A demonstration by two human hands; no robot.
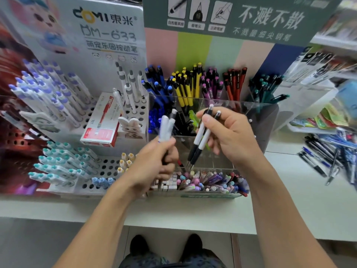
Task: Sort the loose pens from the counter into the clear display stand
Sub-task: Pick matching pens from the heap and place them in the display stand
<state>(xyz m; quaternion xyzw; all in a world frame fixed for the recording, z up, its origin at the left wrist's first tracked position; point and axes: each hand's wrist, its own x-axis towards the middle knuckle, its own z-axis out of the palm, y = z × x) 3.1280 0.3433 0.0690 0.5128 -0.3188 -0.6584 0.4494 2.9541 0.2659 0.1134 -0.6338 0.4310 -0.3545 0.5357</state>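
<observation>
Both hands raised over the clear display stand (pixel 270 120), which sits on the white bench (pixel 212 215). Left hand (pixel 156 165) curled into a fist round a small bundle of white-barrelled pens (pixel 166 127), caps pointing up and away, blurred; exact count cannot be told. Right hand (pixel 228 136) pinches two white-and-black pens (pixel 201 140) between thumb and fingers, tips down, angled toward the stand's near middle compartment; the tips hang just above the front row, not touching anything that can be seen. Stand's back row holds upright pens grouped by colour: blue (pixel 154 84), yellow (pixel 185 88), purple-pink (pixel 211 86), red (pixel 233 82), teal (pixel 264 88). Front row packed with pastel-capped pens (pixel 204 182). Loose pens (pixel 328 157) lie scattered on the bench at far right, well apart from both hands. Left of the stand: a white perforated rack (pixel 108 167) with teal-capped and purple-capped pens, and a red-and-white pen box (pixel 101 124) leaning on it. Person's dark shoes (pixel 166 246) visible below the bench edge.
</observation>
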